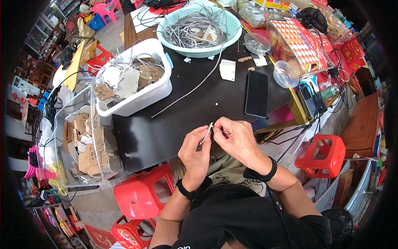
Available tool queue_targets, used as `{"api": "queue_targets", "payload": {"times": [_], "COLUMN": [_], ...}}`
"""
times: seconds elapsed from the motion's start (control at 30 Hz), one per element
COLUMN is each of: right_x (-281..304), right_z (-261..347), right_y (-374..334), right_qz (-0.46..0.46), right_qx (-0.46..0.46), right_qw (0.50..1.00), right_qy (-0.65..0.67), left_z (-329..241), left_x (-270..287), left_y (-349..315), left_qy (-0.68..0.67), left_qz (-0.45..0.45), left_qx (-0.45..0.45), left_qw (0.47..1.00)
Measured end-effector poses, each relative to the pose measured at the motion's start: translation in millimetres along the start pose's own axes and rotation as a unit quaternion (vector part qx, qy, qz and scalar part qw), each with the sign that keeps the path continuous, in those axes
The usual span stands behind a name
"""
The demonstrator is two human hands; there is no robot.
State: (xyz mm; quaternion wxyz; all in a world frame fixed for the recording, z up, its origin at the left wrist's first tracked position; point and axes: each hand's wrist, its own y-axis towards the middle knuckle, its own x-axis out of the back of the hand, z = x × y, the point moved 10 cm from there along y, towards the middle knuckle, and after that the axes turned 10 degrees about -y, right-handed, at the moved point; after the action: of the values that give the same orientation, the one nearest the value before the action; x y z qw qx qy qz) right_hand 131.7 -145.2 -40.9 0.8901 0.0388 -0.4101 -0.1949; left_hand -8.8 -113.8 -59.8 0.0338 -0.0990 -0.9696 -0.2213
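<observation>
Close to the table's near edge, my left hand [195, 154] pinches a thin, pale flat piece [207, 134], which looks like card seen edge-on. My right hand [238, 139] meets it at the upper edge, thumb and forefinger closed together. Whatever small item sits in those right fingers is too small to name. A tiny white dot [216, 104] lies on the dark table [186, 110] beyond both hands. Further off, a single grey cord [191, 92] stretches from the teal basin [199, 53], which holds a tangle of similar cords.
A white tub [166, 85] of cut card pieces and cords stands left. Beside it is a clear bin [99, 155] with brown card cutouts. A black phone [256, 94], a white card [227, 69] and a clear round container [286, 74] lie right. Red stools [137, 197] flank me.
</observation>
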Motion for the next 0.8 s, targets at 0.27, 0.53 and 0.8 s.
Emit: {"api": "queue_targets", "payload": {"times": [0.27,0.53,0.8], "right_x": [0.5,-2.8,-2.9], "right_z": [2.1,0.3,-1.7], "right_y": [-1.9,-2.0,-1.5], "right_qz": [-0.028,-0.008,-0.010], "right_qx": [0.006,-0.017,-0.040], "right_qw": [0.999,0.999,0.999], "right_qy": [0.021,0.045,0.020], "left_z": [-7.4,10.2,16.6], "left_x": [-0.5,0.4,2.0], "left_y": [0.1,-0.4,-1.8], "left_qy": [0.030,-0.059,-0.045], "left_qz": [0.003,-0.023,-0.035], "left_qx": [-0.057,0.040,0.077], "left_qw": [0.998,0.997,0.995]}}
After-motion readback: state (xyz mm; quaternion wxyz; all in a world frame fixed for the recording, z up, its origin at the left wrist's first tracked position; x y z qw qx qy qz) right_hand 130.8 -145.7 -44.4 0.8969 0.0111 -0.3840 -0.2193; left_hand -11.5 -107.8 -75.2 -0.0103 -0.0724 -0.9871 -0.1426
